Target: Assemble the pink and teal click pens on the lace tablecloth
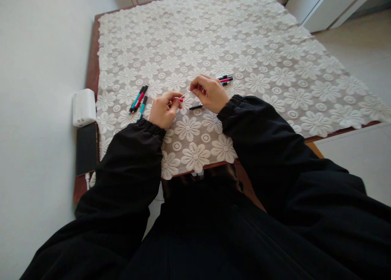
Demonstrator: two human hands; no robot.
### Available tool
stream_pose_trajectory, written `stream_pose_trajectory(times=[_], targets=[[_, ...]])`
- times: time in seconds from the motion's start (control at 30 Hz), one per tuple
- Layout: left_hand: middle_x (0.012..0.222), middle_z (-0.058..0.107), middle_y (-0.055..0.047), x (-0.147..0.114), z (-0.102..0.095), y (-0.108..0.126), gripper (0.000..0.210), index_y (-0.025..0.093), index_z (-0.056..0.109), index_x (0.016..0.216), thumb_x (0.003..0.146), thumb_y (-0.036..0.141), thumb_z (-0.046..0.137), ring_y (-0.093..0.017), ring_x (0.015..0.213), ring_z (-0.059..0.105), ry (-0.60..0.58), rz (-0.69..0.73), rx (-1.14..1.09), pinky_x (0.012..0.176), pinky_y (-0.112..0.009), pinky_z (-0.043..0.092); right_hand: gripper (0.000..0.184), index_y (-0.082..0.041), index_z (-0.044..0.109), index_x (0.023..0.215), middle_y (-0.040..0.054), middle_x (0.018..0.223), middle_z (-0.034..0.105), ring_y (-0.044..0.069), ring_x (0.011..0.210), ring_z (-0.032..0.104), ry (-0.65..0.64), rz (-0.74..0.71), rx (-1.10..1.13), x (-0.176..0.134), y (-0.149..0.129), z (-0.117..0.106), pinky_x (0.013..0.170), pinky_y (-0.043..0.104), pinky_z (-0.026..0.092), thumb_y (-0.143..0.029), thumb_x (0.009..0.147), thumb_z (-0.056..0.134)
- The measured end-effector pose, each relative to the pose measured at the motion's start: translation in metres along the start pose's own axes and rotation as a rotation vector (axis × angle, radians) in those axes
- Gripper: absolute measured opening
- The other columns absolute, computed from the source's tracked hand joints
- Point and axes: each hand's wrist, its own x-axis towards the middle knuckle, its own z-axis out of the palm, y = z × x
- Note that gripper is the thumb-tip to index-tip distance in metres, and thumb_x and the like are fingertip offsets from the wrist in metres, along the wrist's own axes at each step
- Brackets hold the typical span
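My left hand (164, 109) is closed in a pinch on a small red pen part (181, 100). From its fingertips a thin whitish stick, like a pen refill (187, 94), runs up to my right hand (210, 93), whose thumb and fingers are pinched on the other end. A bit of red shows under the right fingers, too covered to name. Below the two hands a short black pen piece (195, 107) lies on the lace tablecloth (195, 155).
Several black, teal and red pens (141, 97) lie left of my left hand. More pens (226, 80) lie just beyond my right hand. A white charger block (84, 107) and a dark phone-like slab (86, 148) sit along the wall at the table's left edge.
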Motion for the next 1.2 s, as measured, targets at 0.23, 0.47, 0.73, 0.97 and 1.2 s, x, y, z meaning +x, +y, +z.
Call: stream_pose_trajectory(times=[0.23,0.47,0.73,0.97,1.2], targets=[[0.075,0.074,-0.002,0.0002,-0.0012,0.0018,0.016,0.022,0.074,0.106,0.096,0.026,0.062,-0.013,0.058,0.058,-0.031,0.014,0.018,0.058,-0.028,0.045,0.016,-0.019,0.066,0.105,0.0059,0.099,0.063,0.019,0.088,0.053,-0.008,-0.001,0.029,0.0003,0.0005,-0.0003,0.085,0.037,0.043,-0.019,0.096,0.053],[0.077,0.075,-0.001,-0.0007,-0.0016,0.0018,0.021,0.023,0.075,0.11,0.095,0.024,0.059,-0.013,0.056,0.055,-0.064,0.03,0.043,0.057,-0.027,0.042,0.015,-0.018,0.066,0.103,0.0056,0.098,0.064,0.018,0.089,0.054,-0.065,-0.037,0.037,0.0008,0.0011,0.0022,0.085,0.036,0.043,-0.017,0.095,0.054],[0.078,0.076,0.0,-0.001,-0.0017,-0.0025,0.021,0.024,0.075,0.111,0.096,0.025,0.061,-0.014,0.059,0.058,-0.099,0.055,0.094,0.059,-0.028,0.044,0.012,-0.019,0.066,0.104,0.0042,0.095,0.068,0.017,0.084,0.054,-0.14,-0.08,0.05,-0.0013,0.0001,0.0023,0.08,0.032,0.042,-0.024,0.097,0.057],[0.078,0.075,0.0,-0.0016,-0.0032,0.0034,0.021,0.023,0.072,0.115,0.097,0.027,0.061,-0.013,0.059,0.06,-0.149,0.08,0.07,0.059,-0.026,0.045,0.021,-0.019,0.064,0.116,0.0021,0.091,0.069,0.016,0.081,0.054,-0.173,-0.037,0.072,-0.0031,-0.0032,0.0017,0.08,0.032,0.041,-0.022,0.095,0.061],[0.079,0.075,0.0,-0.0024,-0.0029,0.0034,0.022,0.024,0.072,0.118,0.1,0.03,0.062,-0.011,0.052,0.053,-0.146,0.098,0.055,0.056,-0.028,0.04,0.022,-0.02,0.063,0.117,0.0011,0.089,0.07,0.015,0.077,0.054,-0.179,-0.003,0.065,-0.0025,-0.0017,0.0018,0.077,0.032,0.04,-0.023,0.095,0.062]])
